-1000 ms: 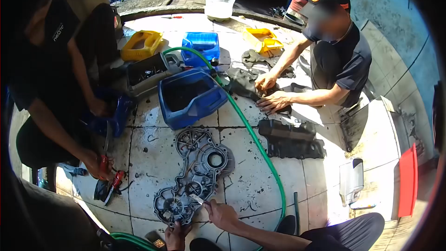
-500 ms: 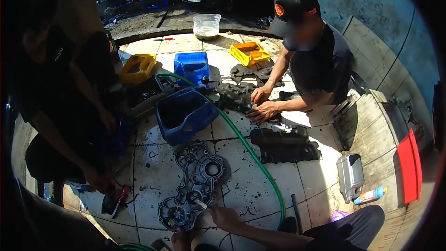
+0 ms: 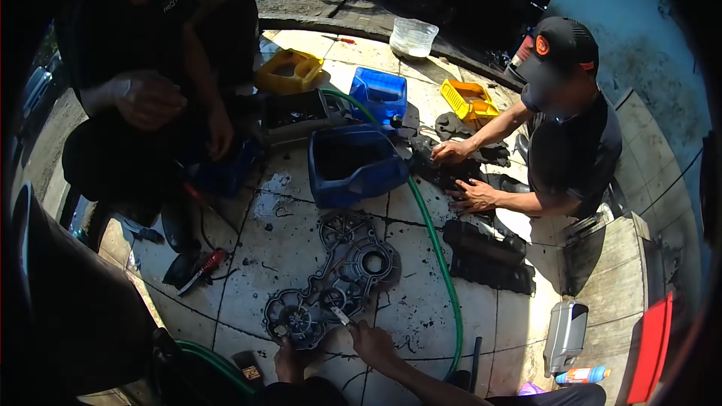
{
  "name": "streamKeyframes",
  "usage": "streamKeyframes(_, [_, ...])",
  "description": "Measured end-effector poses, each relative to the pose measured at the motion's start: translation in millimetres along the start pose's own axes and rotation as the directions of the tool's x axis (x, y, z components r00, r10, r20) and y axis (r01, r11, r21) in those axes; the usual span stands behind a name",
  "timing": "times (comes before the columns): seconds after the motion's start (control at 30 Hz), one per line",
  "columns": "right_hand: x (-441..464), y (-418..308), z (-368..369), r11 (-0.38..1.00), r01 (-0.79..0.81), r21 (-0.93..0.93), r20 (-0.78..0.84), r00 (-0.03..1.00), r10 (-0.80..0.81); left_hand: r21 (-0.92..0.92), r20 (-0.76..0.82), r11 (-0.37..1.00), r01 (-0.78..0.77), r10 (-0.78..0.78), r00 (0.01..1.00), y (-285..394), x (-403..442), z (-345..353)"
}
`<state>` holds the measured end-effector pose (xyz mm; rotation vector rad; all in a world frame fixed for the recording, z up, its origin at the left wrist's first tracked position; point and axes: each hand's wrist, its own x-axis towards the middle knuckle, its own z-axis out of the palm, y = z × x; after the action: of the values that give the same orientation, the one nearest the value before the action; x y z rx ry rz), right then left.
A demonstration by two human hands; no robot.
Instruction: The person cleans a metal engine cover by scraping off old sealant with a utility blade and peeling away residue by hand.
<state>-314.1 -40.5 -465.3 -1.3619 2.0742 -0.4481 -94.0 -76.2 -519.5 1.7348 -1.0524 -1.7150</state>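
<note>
A cast-metal engine cover (image 3: 362,259) lies on the tiled floor in front of me, its ribbed inner side facing up. My left hand (image 3: 289,365) is closed on its lower edge, thumb uppermost. In my right hand (image 3: 374,344) is a scraper with a flat, pale blade (image 3: 341,316). The blade's tip is at the cover's lower middle, by a round opening; its handle is hidden in my fist. Dark bits of residue are scattered on the tiles around the cover.
A green hose (image 3: 436,256) curves along the right. Blue cut-open jerrycan (image 3: 353,180) stands beyond the cover. A co-worker at right handles dark, grimy parts (image 3: 432,169); another person sits at left. A black ribbed cover (image 3: 489,256) and red-handled tool (image 3: 213,259) lie nearby.
The view has shifted, so the scene sits further right. My hands stay at the cover with the scraper. The left person's one hand has risen from the floor; the right co-worker's hands have moved apart.
</note>
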Motion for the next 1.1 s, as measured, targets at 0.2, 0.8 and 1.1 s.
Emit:
streamKeyframes(0.2, [-9, -4, 4, 0.996, 0.073, -0.047, 0.099, 0.993, -0.068, -0.579, 0.034, 0.814, 0.042, -0.027, 0.999, 6, -5, 10])
streamKeyframes(0.8, [-6, -10, -1, 0.998, -0.059, -0.015, 0.002, 0.998, 0.059, -0.552, 0.110, 0.826, 0.113, -0.062, 0.992, 26, -13, 9])
streamKeyframes(1.1, [6, -26, -14, 0.998, -0.046, -0.049, 0.113, 0.992, 0.051, -0.566, 0.080, 0.818, 0.102, -0.069, 0.994, 27, -17, 10])
